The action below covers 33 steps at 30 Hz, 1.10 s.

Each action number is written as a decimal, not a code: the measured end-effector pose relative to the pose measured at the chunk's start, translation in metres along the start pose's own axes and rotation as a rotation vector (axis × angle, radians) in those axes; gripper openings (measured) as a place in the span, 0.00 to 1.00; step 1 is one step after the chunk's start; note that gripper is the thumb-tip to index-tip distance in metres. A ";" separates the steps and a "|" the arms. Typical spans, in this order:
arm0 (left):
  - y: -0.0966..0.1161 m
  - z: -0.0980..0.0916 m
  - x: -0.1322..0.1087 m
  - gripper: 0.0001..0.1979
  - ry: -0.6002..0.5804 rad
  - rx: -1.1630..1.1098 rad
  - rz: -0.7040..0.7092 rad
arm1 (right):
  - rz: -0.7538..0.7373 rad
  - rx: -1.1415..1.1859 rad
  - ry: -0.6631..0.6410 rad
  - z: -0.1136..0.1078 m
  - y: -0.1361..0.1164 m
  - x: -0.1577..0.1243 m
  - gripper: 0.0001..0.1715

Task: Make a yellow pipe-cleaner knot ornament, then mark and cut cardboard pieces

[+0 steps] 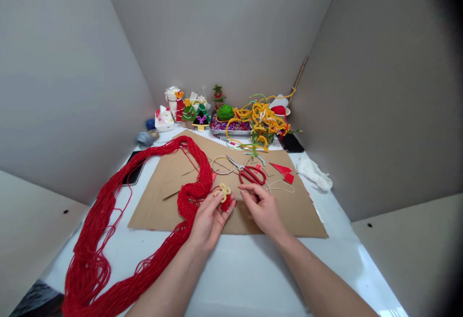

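My left hand (210,218) is closed around a small pale yellow looped flower (223,191) with a red piece (226,204) under it. A thin white thread (284,189) lies on the cardboard right of my right hand (261,206), and a stretch of it seems to run between both hands. The fingertips of my right hand are pinched together on that thread. Just beyond the hands lie red-handled scissors (253,176), slightly open, and a thin round hoop (223,165). A thick skein of red yarn (97,225) loops over the left side, touching close to my left wrist.
Brown cardboard (296,220) covers the middle of the white table (238,278). Red triangular scraps (281,168) and a white tissue (314,173) lie right. At the back stand felt trees (201,114), tangled orange yarn (265,119) and a bead tray (231,131). Walls enclose three sides.
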<state>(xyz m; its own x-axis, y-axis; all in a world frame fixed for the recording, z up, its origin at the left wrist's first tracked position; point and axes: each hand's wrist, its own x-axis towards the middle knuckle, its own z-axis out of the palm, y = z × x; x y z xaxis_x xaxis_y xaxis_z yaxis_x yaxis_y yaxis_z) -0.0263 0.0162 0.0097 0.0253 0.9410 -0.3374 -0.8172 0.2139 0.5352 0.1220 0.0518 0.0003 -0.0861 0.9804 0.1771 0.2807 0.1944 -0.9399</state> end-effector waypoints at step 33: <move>-0.002 -0.002 -0.006 0.06 -0.130 0.033 -0.251 | 0.163 0.258 -0.397 -0.015 -0.009 0.012 0.13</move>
<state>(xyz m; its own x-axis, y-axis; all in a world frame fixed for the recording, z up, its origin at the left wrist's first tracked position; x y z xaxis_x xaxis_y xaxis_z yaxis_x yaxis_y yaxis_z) -0.0256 0.0097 0.0088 0.2998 0.8828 -0.3617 -0.7566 0.4510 0.4734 0.1326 0.0617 0.0154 -0.4322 0.9001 -0.0554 0.0792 -0.0233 -0.9966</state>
